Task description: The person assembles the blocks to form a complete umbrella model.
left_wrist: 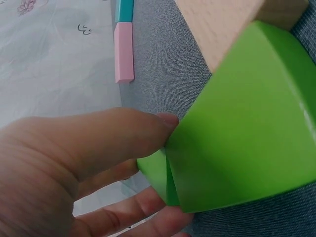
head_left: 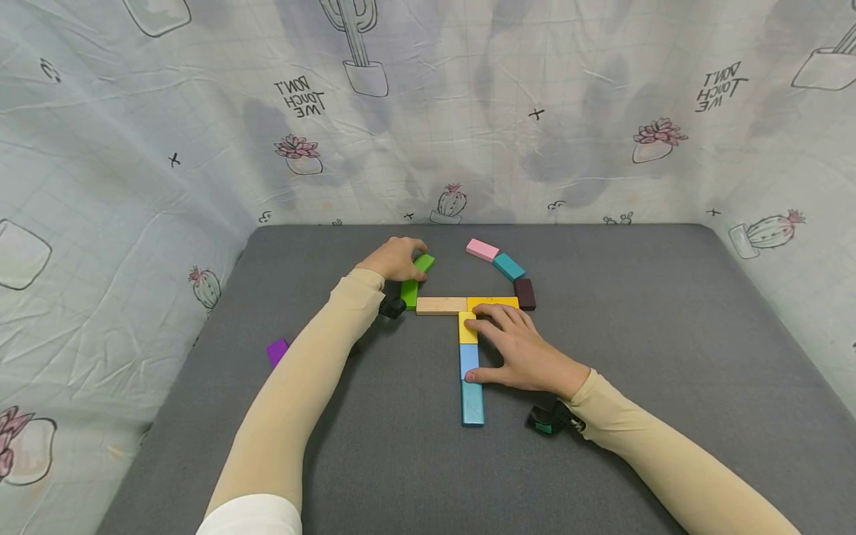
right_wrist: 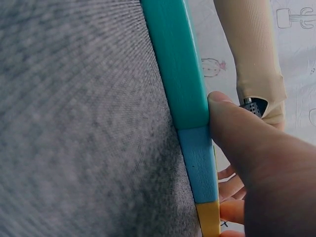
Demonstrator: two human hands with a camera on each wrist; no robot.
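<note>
My left hand (head_left: 393,260) pinches a small green block (head_left: 424,262) between thumb and fingers at the far left of the layout. This block meets a second green block (left_wrist: 242,123), which touches the end of a plain wooden block (head_left: 441,305). A yellow block (head_left: 493,302) continues that crosswise row. Below it runs a column: a yellow block (head_left: 467,336), a light blue block (right_wrist: 198,165) and a teal block (head_left: 472,405). My right hand (head_left: 531,353) rests along this column, its thumb at the blue-teal joint and its fingertips on the yellow blocks.
A dark brown block (head_left: 524,294), a teal block (head_left: 509,266) and a pink block (head_left: 482,250) curve up from the row's right end. Beside my left forearm lies a purple block (head_left: 276,351), partly hidden. A patterned cloth (head_left: 481,134) hangs behind the grey table (head_left: 635,312).
</note>
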